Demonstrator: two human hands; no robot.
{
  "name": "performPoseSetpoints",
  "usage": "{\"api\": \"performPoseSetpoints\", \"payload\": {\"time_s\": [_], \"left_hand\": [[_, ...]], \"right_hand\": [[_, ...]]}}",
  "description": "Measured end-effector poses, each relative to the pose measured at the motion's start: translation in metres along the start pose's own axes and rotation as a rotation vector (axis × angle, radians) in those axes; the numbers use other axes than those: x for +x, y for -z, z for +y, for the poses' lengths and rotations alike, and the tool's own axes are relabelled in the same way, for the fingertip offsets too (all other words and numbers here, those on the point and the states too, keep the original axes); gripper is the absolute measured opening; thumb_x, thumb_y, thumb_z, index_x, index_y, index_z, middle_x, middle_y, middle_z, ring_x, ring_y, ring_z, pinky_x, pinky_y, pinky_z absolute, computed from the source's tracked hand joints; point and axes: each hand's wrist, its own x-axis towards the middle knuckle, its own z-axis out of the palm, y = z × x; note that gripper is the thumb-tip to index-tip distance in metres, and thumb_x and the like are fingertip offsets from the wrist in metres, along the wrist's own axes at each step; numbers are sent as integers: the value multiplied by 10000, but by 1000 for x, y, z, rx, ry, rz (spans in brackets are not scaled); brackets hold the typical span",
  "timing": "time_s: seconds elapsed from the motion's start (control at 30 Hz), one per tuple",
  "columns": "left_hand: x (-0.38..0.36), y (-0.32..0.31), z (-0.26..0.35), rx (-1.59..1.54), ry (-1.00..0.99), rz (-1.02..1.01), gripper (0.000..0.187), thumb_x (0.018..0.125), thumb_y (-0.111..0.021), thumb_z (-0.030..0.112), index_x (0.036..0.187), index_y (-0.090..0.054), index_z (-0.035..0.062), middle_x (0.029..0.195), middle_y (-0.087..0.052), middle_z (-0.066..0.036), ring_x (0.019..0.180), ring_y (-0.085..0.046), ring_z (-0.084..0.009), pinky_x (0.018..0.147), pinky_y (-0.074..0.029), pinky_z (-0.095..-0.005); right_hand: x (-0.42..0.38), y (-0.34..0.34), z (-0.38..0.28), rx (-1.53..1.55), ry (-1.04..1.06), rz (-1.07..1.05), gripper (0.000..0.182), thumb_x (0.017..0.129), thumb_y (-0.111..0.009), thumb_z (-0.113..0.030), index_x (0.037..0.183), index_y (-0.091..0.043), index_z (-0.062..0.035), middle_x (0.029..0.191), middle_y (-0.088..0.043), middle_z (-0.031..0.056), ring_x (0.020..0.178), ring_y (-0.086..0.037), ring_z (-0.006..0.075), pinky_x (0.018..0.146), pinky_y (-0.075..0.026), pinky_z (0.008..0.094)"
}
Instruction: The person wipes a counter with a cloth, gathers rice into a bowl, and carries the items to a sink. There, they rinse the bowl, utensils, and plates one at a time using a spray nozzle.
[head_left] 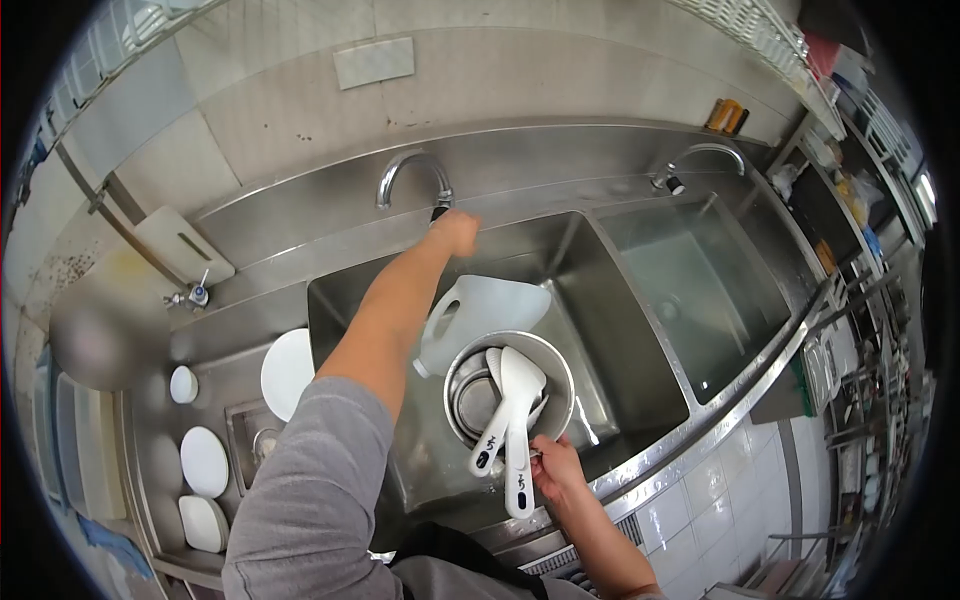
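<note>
My left hand (459,232) reaches across the sink to the base of the curved chrome faucet (412,160). Its fingers are closed at the black tap knob, which the hand partly covers. My right hand (556,468) grips the near right side of a round metal pot (562,375) over the middle basin. Inside the pot are smaller metal bowls (474,402) and two white rice paddles (522,376), their handles hanging over the near rim. Behind the pot, a translucent plastic jug (495,305) lies on its side in the basin.
The right basin (690,300) holds water, with a second faucet (710,150) behind it. White dishes (205,462) rest in the left sink area. A white cutting board (185,245) leans at the back left. Crowded metal shelves (860,200) stand to the right.
</note>
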Motion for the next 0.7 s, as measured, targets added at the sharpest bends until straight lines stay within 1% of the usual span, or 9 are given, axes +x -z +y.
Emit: {"api": "performPoseSetpoints", "payload": {"time_s": [0.1,0.13,0.2,0.3,0.4,0.47,0.53,0.6,0.7], "left_hand": [[-6,-10,-18,-282,-89,279,364,620,-614,217,898,-457,43,728,-574,-110,762,-549,-249,752,-400,-352],[-8,-13,-23,-283,-74,268,364,620,-614,217,898,-457,43,728,-574,-110,762,-549,-249,752,-400,-352],[-15,-5,-29,-766,106,362,279,653,-608,179,845,-450,53,709,-565,-79,751,-540,-211,734,-408,-312],[-20,-12,-55,-1158,107,485,272,694,-593,143,924,-478,55,804,-571,-66,829,-523,-181,765,-392,-278],[-48,-25,-57,-995,-11,604,356,685,-613,191,1006,-506,79,930,-569,-127,921,-515,-203,785,-391,-312],[-91,-11,-67,-903,154,449,397,714,-594,225,1070,-498,78,1001,-548,-116,923,-508,-218,790,-389,-319],[-129,19,-76,-949,303,-127,380,729,-579,270,1037,-515,57,1003,-545,-102,921,-506,-219,795,-396,-321],[-156,31,-63,-1039,448,-221,404,714,-588,325,1003,-540,46,971,-549,-105,909,-504,-205,775,-417,-323],[-175,10,-68,-894,685,-290,374,662,-609,304,895,-582,12,774,-579,-103,651,-550,-235,525,-451,-363]], "right_hand": [[17,-9,-17,-189,-12,-163,391,709,-411,40,1074,-379,-97,658,-484,47,410,-424,99,316,-308,214],[20,-17,-21,-194,-28,-168,391,709,-411,40,1074,-379,-97,658,-484,47,410,-424,99,316,-308,214],[22,-36,-32,-242,-26,-236,298,709,-425,43,991,-417,-50,649,-493,47,433,-436,93,330,-337,200],[36,-50,-34,-277,-52,-274,335,702,-412,49,1024,-414,-44,706,-520,67,502,-507,136,402,-430,250],[64,-55,-25,-316,-55,-302,335,707,-412,36,1036,-410,-29,784,-547,96,607,-562,184,511,-496,308],[90,-66,-20,-316,-107,-331,399,719,-424,0,1101,-387,-111,788,-531,65,496,-530,154,376,-438,266],[92,-98,-28,-361,-45,-353,425,722,-428,-5,1131,-363,-101,820,-539,86,545,-561,184,426,-484,295],[127,-120,-30,-510,-42,-477,503,678,-418,29,1158,-307,-71,823,-536,130,541,-567,205,392,-488,332],[161,-162,-41,-662,-47,-526,499,622,-413,45,1106,-351,-56,733,-518,119,481,-539,198,345,-456,308]]}}
